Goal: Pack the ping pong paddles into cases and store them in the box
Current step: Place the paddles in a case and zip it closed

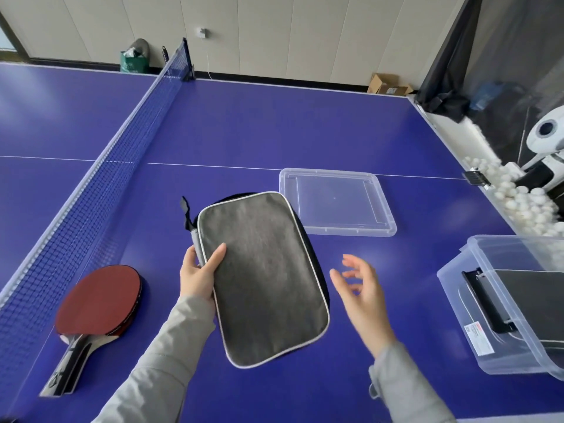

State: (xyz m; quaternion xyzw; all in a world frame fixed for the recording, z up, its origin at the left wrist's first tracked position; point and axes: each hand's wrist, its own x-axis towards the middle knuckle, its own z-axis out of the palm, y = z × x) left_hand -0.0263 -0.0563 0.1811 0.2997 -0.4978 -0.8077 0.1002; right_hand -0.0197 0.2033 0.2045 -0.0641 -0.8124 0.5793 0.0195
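Observation:
My left hand (200, 271) grips the left edge of a grey paddle case (262, 276) with white piping, held tilted above the blue table. Whether a paddle is inside it cannot be seen. My right hand (361, 296) hovers just right of the case, fingers spread and empty, slightly blurred. A red-faced paddle (99, 302) lies flat on the table at the left, close to the net, handle toward me. The clear plastic box (476, 315) stands at the right edge with a dark case (525, 303) inside it.
The box's clear lid (335, 201) lies flat on the table behind the case. The net (100, 175) runs along the left. A trough of several white balls (525, 206) and a white ball machine (546, 141) sit beyond the table's right edge.

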